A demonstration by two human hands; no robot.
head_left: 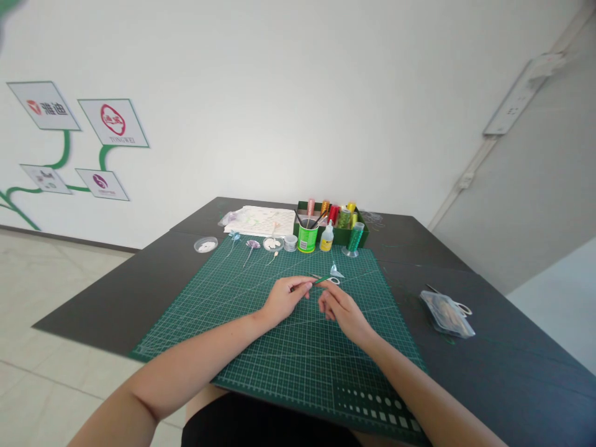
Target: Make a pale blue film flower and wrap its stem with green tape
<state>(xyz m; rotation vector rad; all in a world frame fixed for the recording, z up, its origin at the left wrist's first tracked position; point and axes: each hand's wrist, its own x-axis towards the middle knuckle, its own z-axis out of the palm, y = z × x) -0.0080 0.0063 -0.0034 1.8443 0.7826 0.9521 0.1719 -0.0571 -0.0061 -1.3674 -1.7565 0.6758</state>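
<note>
My left hand (284, 298) is over the middle of the green cutting mat (242, 347), fingers pinched on a thin green stem (320, 280). The stem runs up and to the right to a small pale blue flower piece (335, 270). My right hand (339, 309) sits close beside the left, fingers curled together near the stem's lower end; what they hold is too small to make out. Small scissors (331, 280) lie on the mat just beyond the hands.
At the mat's far edge stand a green cup (307, 238) with tools, a glue bottle (327, 238), a green box of thread spools (347, 223), small flowers (252, 246), round dishes (205, 245) and a paper sheet (261, 220). A clear bag (446, 313) lies right.
</note>
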